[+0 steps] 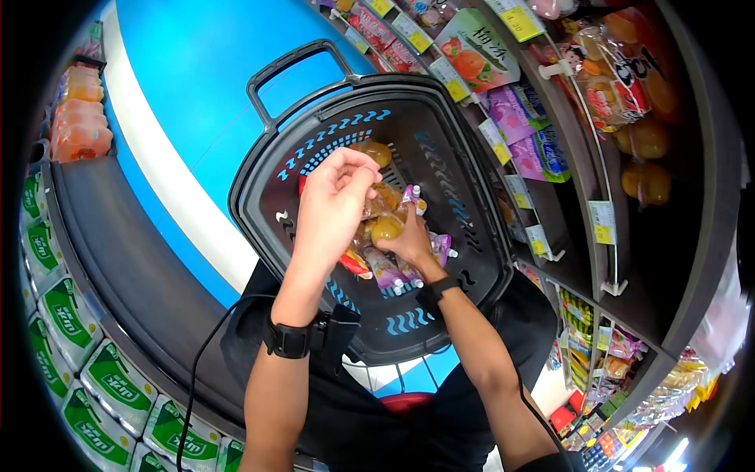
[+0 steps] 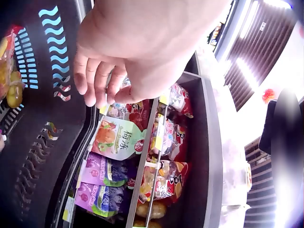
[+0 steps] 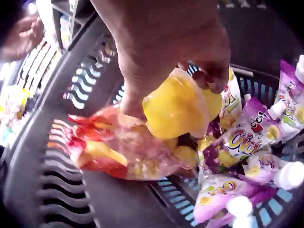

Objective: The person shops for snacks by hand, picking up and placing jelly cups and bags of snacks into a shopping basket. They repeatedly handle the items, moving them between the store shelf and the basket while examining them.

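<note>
Inside the black basket (image 1: 362, 330), my right hand (image 1: 411, 240) grips a round yellow jelly cup (image 1: 385, 229). The right wrist view shows the thumb and fingers of the right hand (image 3: 175, 52) around the clear-wrapped yellow cup (image 3: 175, 107). Just left of it lies a red and clear bag (image 3: 109, 147). Purple-and-white spouted pouches (image 3: 247, 133) with white caps lie to its right. My left hand (image 1: 338, 185) is raised above the basket, fingers loosely bent. In the left wrist view the left hand (image 2: 128, 57) holds nothing.
Shelves with price tags run along the right, holding a green-and-white pack (image 1: 478, 51), purple packs (image 1: 527, 134) and bagged jelly cups (image 1: 605, 79). At the left are a dark ledge (image 1: 118, 220) and green-and-white packages (image 1: 118, 377). A basket handle (image 1: 259, 90) stands at the far side; blue floor lies beyond.
</note>
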Available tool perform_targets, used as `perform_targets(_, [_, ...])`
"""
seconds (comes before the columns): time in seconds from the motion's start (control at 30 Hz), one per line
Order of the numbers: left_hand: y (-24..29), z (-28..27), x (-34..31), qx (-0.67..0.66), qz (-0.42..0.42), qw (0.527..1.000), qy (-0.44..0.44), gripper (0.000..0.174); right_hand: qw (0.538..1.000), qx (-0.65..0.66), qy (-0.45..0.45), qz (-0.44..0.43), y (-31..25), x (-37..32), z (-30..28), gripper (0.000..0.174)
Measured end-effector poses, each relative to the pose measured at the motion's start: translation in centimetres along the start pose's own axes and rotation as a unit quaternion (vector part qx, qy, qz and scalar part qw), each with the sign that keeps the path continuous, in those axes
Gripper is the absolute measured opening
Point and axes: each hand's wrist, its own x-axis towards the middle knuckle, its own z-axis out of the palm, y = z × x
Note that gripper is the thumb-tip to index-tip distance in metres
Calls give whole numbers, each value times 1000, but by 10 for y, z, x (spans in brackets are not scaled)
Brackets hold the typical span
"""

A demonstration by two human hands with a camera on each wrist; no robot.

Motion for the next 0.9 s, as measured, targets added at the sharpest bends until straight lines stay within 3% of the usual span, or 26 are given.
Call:
perform_targets(0.17, [-3,3,-7,138,6,987,-80,12,993,116,-30,7,-22,-59,-68,93])
perform_targets(0.2, [-2,8,-11,146,7,984,-102,13,989,147,-20,-26,-22,-67,-78,85])
perform_targets(0.27, [0,19,-18,170,45,970,-168,20,948,305,-89,16,-33,-91,-113,79])
perform_targets(0.3, [-6,23,-18,187,70,958,-204,42,916,380,-124,35,-39,-102,-129,76])
perform_targets(0.37, [-11,32,-29,202,165,927,-269,59,861,491,-129,-25,-37,-121,-144,68])
perform_targets(0.43, [-12,46,-40,184,173,910,-330,92,784,598,-155,-56,-40,-140,-162,68])
perform_targets(0.47, [-11,54,-49,156,155,911,-349,96,784,615,-76,-36,-54,-152,-164,72])
perform_targets(0.5, [-10,62,-57,127,137,911,-367,102,781,619,-68,-38,-53,-155,-165,70])
perform_targets(0.77, [-27,86,-68,186,209,915,-291,99,782,618,-65,-46,-52,-162,-169,67])
perform_targets(0.9, [-27,92,-71,157,192,925,-287,97,770,633,-61,-48,-52,-168,-170,67])
